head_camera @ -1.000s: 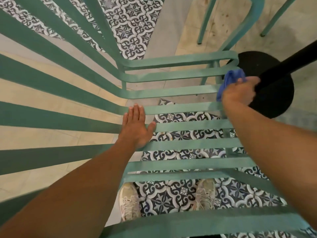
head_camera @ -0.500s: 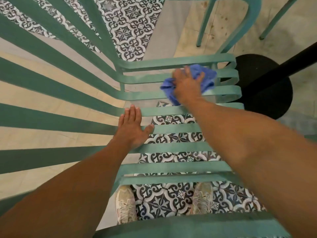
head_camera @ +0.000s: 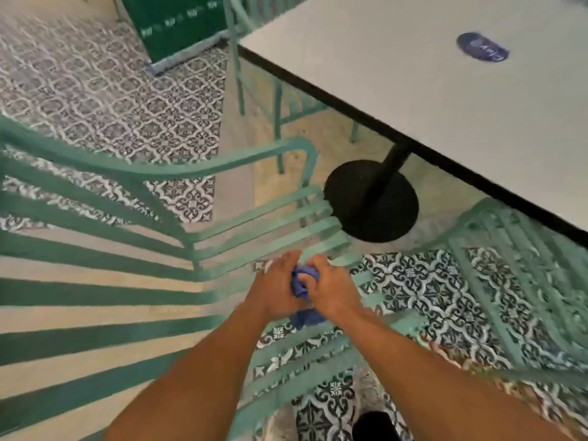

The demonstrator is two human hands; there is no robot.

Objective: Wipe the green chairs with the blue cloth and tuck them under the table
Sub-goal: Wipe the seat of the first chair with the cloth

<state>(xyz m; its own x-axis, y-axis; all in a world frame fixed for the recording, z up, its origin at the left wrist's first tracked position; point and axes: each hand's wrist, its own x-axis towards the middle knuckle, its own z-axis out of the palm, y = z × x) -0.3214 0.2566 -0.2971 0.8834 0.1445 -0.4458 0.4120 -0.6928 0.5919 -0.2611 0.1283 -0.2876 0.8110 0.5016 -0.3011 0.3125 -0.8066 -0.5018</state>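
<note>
A green slatted chair [head_camera: 95, 249] fills the left and centre of the head view, its seat slats running under my arms. Both hands meet above the seat. My left hand [head_camera: 273, 288] and my right hand [head_camera: 331, 288] are closed together on a bunched blue cloth [head_camera: 302, 283], part of which hangs below them. A second green chair [head_camera: 515, 281] stands to the right, partly beneath the white table [head_camera: 445, 106]. A third green chair [head_camera: 254, 74] stands beyond the table's near corner.
The table rests on a black post with a round black base [head_camera: 372, 202] just past the seat's front edge. A dark blue disc [head_camera: 482, 47] lies on the tabletop. A dark green board [head_camera: 178, 23] stands at the back. The floor is patterned tile.
The view has lifted, bringing the table into sight. My right hand drew the cloth back from the seat's front slats, and my left hand left the slat to grip the cloth too.
</note>
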